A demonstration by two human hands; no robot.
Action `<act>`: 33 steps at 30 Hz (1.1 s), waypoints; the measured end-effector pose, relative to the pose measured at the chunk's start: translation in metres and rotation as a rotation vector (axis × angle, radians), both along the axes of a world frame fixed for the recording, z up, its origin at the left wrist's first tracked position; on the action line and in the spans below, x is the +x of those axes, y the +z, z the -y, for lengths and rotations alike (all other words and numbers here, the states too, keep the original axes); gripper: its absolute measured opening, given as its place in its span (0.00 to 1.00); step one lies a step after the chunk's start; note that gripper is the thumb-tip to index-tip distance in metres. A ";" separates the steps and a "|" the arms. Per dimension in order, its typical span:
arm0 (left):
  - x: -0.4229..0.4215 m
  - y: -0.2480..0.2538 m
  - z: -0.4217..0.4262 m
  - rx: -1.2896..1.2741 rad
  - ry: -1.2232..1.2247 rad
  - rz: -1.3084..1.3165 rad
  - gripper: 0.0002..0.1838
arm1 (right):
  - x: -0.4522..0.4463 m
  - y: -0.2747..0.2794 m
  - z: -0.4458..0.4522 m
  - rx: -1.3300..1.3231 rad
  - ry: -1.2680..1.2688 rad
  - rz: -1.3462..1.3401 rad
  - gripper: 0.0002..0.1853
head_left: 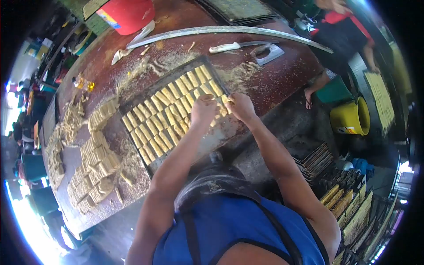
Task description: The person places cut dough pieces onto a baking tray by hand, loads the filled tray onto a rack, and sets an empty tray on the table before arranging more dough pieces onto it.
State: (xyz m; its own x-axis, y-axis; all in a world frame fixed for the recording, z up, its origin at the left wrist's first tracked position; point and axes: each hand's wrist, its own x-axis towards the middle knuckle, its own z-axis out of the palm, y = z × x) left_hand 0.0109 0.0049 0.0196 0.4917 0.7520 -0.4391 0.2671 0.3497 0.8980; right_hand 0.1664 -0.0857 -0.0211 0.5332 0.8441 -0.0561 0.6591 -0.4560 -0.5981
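Observation:
A dark baking tray [161, 155] holds several rows of short pale-yellow dough sticks [165, 115]. Over its right end, my left hand [205, 110] is closed, with a bit of tan dough showing at the fingers. Close beside it, my right hand [241, 107] is closed around a dough stick [228, 100] at the tray's right edge. My fingers partly cover both pieces and the sticks below. To the left of the tray, stacked cut dough pieces [95, 154] lie in groups on the floury table [282, 79].
Beyond the tray lie a white-handled knife [224, 47], a metal scraper [267, 54] and a long metal strip [212, 30]. A red bucket [129, 17] stands at the back. Dough scraps [73, 117] lie left. A yellow bucket [351, 117], stacked trays [316, 159] and another person [346, 35] are right.

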 end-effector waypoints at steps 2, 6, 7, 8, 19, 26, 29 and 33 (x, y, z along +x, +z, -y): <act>-0.050 -0.009 -0.016 0.151 0.002 0.032 0.19 | -0.002 -0.005 0.001 0.020 0.064 0.047 0.21; -0.182 0.013 -0.036 0.220 0.210 0.113 0.13 | -0.012 0.033 0.003 0.039 -0.183 -0.058 0.17; -0.218 0.015 -0.041 0.262 0.311 0.066 0.12 | -0.015 0.035 0.003 0.121 -0.175 -0.357 0.16; -0.256 0.018 -0.041 0.296 0.413 0.009 0.11 | -0.026 0.033 0.001 0.177 -0.170 -0.665 0.15; -0.545 0.002 -0.010 0.487 0.576 -0.713 0.16 | -0.337 0.037 -0.087 -0.166 0.486 -0.873 0.12; -0.578 -0.016 0.001 0.380 0.249 -0.792 0.26 | -0.480 0.022 -0.112 -0.401 0.748 -0.091 0.22; -0.575 -0.010 -0.002 0.458 0.137 -0.846 0.28 | -0.493 -0.010 -0.104 -0.069 0.819 0.220 0.24; -0.586 -0.018 -0.003 0.426 0.215 -0.712 0.26 | -0.487 0.018 -0.116 -0.283 0.786 0.045 0.23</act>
